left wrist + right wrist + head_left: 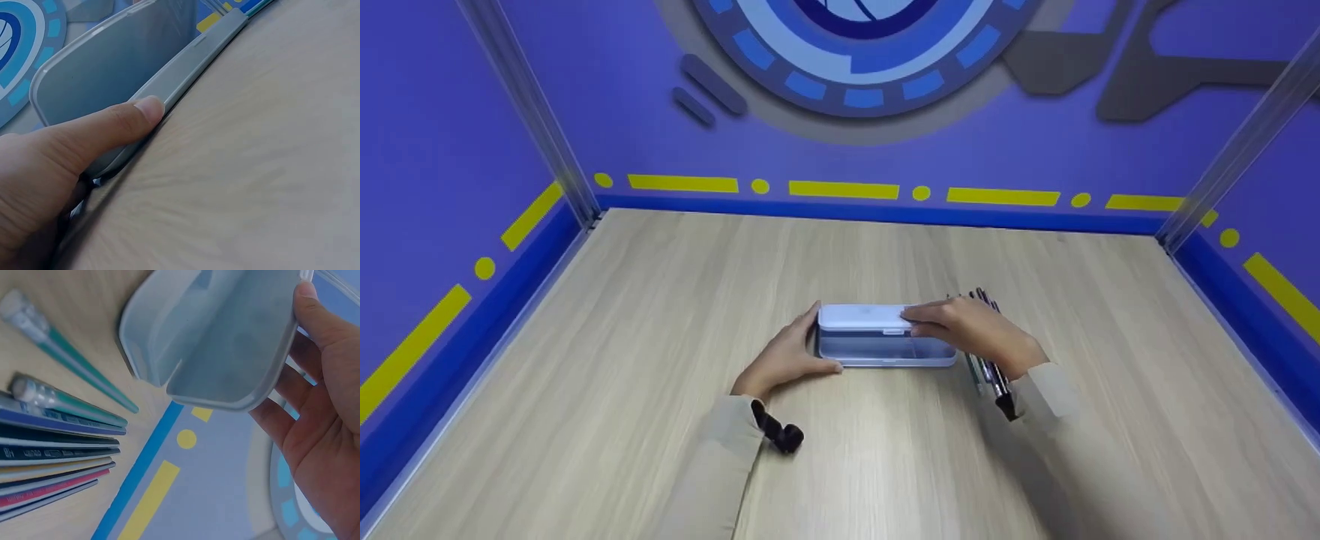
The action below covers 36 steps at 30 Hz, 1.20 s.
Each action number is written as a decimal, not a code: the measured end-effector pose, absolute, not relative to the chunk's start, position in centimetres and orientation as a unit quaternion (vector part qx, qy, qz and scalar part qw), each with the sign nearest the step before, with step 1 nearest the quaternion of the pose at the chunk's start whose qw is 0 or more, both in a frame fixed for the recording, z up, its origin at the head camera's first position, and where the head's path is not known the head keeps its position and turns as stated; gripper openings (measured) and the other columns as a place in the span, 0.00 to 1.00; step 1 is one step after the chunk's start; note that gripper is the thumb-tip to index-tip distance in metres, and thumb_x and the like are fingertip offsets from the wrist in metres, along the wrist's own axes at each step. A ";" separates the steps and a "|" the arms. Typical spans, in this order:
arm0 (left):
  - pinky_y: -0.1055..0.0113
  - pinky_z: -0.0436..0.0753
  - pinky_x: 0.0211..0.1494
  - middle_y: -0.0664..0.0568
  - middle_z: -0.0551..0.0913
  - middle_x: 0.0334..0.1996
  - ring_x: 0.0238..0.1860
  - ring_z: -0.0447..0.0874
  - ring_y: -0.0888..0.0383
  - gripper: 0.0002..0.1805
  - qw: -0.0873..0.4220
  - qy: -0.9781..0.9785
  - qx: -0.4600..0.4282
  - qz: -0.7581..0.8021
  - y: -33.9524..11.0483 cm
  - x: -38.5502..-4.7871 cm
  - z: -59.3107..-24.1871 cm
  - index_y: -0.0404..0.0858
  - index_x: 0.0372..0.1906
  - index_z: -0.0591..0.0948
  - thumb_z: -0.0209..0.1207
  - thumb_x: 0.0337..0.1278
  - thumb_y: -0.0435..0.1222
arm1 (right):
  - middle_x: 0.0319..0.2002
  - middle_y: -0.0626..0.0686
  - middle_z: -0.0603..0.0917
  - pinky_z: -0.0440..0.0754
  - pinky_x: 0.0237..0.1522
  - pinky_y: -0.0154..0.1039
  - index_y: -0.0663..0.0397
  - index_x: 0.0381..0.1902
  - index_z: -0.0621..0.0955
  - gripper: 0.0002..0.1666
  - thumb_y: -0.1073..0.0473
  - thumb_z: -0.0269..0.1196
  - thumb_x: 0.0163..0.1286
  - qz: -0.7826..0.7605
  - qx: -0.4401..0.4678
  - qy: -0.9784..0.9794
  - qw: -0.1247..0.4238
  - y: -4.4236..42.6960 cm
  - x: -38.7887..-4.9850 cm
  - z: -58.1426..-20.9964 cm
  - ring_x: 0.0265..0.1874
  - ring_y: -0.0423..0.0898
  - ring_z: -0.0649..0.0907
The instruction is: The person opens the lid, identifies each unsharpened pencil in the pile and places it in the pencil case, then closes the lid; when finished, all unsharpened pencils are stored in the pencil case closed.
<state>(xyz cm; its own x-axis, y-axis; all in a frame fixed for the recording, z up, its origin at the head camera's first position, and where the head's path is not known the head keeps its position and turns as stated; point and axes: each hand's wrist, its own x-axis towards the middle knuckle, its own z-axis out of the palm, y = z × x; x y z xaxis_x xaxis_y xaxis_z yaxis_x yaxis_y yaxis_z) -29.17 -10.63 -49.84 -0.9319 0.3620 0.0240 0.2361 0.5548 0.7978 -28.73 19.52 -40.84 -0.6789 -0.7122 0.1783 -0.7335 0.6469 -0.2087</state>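
Observation:
A pale, translucent pencil case (889,363) sits on the table with its lid (859,316) partly raised, hinged along the far side. My left hand (787,356) grips the case's left end; in the left wrist view its thumb (126,121) presses on the front wall (183,70) of the base. At the lid's right part, my right hand (971,330) pinches the edge. The right wrist view shows that hand (326,405) with its thumb at the front edge of the lid (242,343) and fingers behind it. Inside the base, no contents show.
Several pencils and pens (996,386) lie side by side right of the case, partly under my right hand and forearm. Close up, green pencils (84,363) lie beside darker and red ones (56,489). Blue-purple panels (862,165) wall the wooden table (697,277) at back and sides.

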 end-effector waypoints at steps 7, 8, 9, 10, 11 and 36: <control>0.51 0.55 0.76 0.40 0.57 0.73 0.74 0.54 0.45 0.66 0.068 0.876 0.174 0.445 -10.7 -29.2 -49.8 0.39 0.76 0.49 0.77 0.33 0.50 | 0.49 0.52 0.86 0.84 0.49 0.42 0.54 0.53 0.83 0.17 0.57 0.62 0.68 0.140 0.386 -0.911 0.047 20.4 -29.0 -40.1 0.48 0.46 0.86; 0.51 0.55 0.76 0.40 0.57 0.73 0.74 0.54 0.45 0.66 0.067 0.875 0.175 0.446 -10.6 -29.3 -49.8 0.39 0.76 0.49 0.77 0.32 0.50 | 0.49 0.52 0.87 0.84 0.49 0.42 0.54 0.53 0.84 0.17 0.58 0.62 0.68 0.141 0.384 -0.911 0.048 20.5 -29.1 -40.1 0.48 0.47 0.86; 0.51 0.55 0.76 0.40 0.57 0.74 0.74 0.54 0.45 0.66 0.067 0.875 0.176 0.446 -10.7 -29.2 -49.8 0.39 0.76 0.49 0.77 0.32 0.50 | 0.48 0.52 0.87 0.84 0.49 0.42 0.54 0.52 0.84 0.17 0.58 0.62 0.68 0.140 0.381 -0.913 0.048 20.7 -29.1 -40.0 0.48 0.47 0.86; 0.51 0.55 0.76 0.39 0.57 0.73 0.74 0.54 0.44 0.66 0.066 0.874 0.178 0.446 -10.7 -29.1 -49.9 0.39 0.76 0.50 0.77 0.32 0.50 | 0.48 0.52 0.87 0.84 0.49 0.42 0.54 0.52 0.84 0.16 0.58 0.61 0.68 0.140 0.378 -0.914 0.047 20.8 -29.0 -40.1 0.48 0.47 0.86; 0.50 0.55 0.76 0.39 0.57 0.74 0.74 0.54 0.44 0.66 0.068 0.874 0.178 0.447 -10.7 -29.0 -50.0 0.39 0.76 0.50 0.77 0.32 0.50 | 0.48 0.52 0.87 0.84 0.49 0.41 0.54 0.51 0.84 0.16 0.57 0.61 0.68 0.140 0.377 -0.915 0.046 20.9 -29.0 -40.1 0.47 0.46 0.86; 0.48 0.58 0.75 0.38 0.60 0.72 0.74 0.54 0.41 0.64 0.074 0.890 0.180 0.413 -10.7 -29.1 -49.7 0.45 0.75 0.57 0.78 0.27 0.52 | 0.42 0.49 0.89 0.85 0.45 0.42 0.51 0.46 0.87 0.13 0.55 0.62 0.68 0.215 0.300 -0.927 0.061 21.5 -29.4 -39.8 0.42 0.45 0.87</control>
<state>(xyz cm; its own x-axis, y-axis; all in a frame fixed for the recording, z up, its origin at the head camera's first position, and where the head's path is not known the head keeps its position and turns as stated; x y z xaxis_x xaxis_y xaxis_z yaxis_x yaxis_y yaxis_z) -29.06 -10.71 -49.65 -0.9245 0.3809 0.0166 0.2587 0.5947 0.7612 -29.42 21.48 -39.82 -0.8127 -0.5305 0.2411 -0.5824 0.7277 -0.3622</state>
